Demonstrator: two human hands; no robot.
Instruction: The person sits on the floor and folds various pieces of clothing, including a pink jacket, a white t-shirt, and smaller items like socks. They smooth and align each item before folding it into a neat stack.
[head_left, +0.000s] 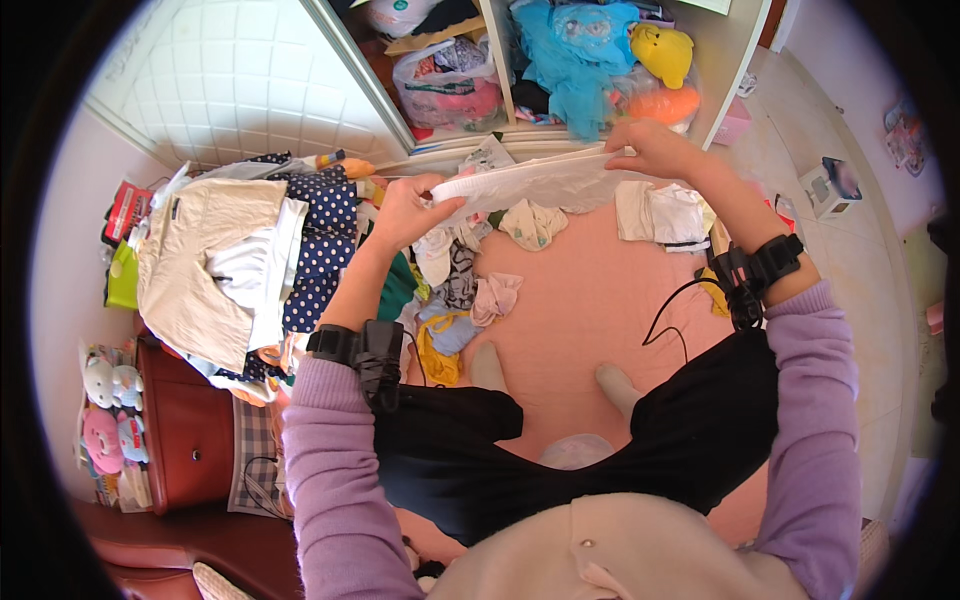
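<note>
A white cloth garment (532, 184) is stretched between my two hands, above the far edge of the pink bed sheet (562, 300). My left hand (420, 210) pinches its left end between thumb and fingers. At its upper right corner, my right hand (649, 150) grips the edge. Below the garment lie a crumpled cream cloth (532, 225) and several small clothes, among them a pink one (495, 298) and a yellow one (439, 352). Folded white and beige clothes (660, 214) rest under my right forearm.
Beige shorts (202, 255) top a large clothes pile at left, over a navy polka-dot garment (322, 247). Beyond the bed stands an open wardrobe (499, 60) holding a bag of clothes (450, 86), a blue dress (577, 52) and a yellow plush toy (662, 54). A reddish-brown cabinet (187, 427) is at left.
</note>
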